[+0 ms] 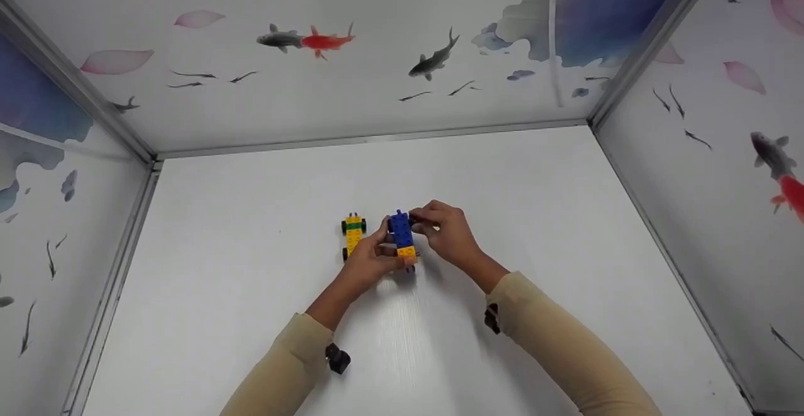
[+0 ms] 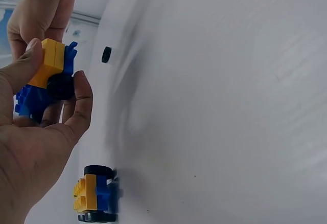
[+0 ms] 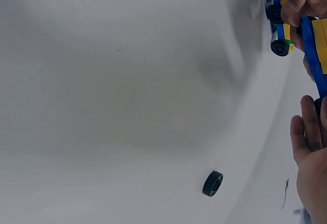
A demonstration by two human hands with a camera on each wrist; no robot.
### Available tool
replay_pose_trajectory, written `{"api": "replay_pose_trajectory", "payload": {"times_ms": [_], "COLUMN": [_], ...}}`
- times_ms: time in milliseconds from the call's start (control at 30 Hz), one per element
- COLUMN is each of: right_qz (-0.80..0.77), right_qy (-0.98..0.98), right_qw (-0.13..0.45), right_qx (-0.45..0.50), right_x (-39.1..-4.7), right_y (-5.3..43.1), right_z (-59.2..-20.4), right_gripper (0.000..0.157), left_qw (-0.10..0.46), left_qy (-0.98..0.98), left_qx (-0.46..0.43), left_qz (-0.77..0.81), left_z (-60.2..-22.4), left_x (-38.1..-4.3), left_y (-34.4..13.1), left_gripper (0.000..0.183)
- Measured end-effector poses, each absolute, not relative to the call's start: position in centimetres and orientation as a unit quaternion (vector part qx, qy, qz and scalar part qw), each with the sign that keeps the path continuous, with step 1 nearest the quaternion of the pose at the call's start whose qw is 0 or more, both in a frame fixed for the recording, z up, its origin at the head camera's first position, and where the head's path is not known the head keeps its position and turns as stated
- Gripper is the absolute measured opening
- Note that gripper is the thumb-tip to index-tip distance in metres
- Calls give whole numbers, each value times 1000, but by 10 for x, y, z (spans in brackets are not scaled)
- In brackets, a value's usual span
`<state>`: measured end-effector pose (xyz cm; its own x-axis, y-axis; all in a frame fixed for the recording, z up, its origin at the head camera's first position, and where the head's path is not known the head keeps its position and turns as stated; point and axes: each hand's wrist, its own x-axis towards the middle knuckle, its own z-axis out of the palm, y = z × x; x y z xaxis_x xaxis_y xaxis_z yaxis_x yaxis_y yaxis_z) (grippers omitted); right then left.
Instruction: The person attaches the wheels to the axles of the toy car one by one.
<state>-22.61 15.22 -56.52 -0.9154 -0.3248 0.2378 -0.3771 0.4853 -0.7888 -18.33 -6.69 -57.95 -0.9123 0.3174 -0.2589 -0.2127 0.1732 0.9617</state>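
My left hand (image 1: 369, 260) grips a toy brick car (image 1: 402, 230), blue with yellow bricks at its near end, and holds it above the table. A black wheel (image 2: 61, 87) is on its near end, beside my left fingers. With thumb and fingers, my right hand (image 1: 449, 232) pinches a dark wheel (image 3: 319, 106) against the car's far right side; fingers partly cover it. Left of my left hand stands a second toy car (image 1: 353, 230), yellow with a green strip and black wheels. One loose black wheel (image 3: 212, 183) lies on the table.
The white tabletop (image 1: 534, 215) is bounded by metal-framed panels (image 1: 377, 108) printed with fish and petals. Small black devices (image 1: 338, 359) hang at both sleeve cuffs.
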Motion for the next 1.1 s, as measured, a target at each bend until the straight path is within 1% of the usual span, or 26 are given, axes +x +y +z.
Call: {"api": "replay_pose_trajectory", "payload": {"times_ms": [167, 333, 400, 600, 733, 867, 967, 1100], "right_qz": [479, 467, 451, 385, 317, 249, 219, 215], "right_qy": [-854, -861, -872, -910, -937, -954, -959, -959], "right_qw": [-1, -22, -25, -26, -37, -48, -54, -58], "right_qx": [204, 198, 190, 149, 142, 159, 171, 177], "right_x": [-228, -231, -233, -237, -236, -234, -233, -234], "right_y": [156, 164, 169, 187, 200, 211, 217, 221], "right_z": [-564, -564, -565, -570, -574, -577, -581, -587], "right_gripper": [31, 43, 47, 51, 53, 49, 41, 30], "left_qw": [185, 168, 161, 151, 150, 152, 150, 148], "left_qy": [743, 745, 749, 758, 757, 742, 735, 738], "left_qx": [26, 32, 38, 38, 34, 30, 25, 24], "left_qz": [643, 645, 641, 633, 634, 652, 661, 658], "left_z": [-578, -576, -577, -578, -580, -580, -580, -579], "left_x": [-185, -188, -188, -187, -188, -188, -188, -188], "left_y": [-68, -71, -72, -75, -75, -75, -75, -74], "left_gripper": [111, 109, 106, 97, 97, 97, 97, 100]}}
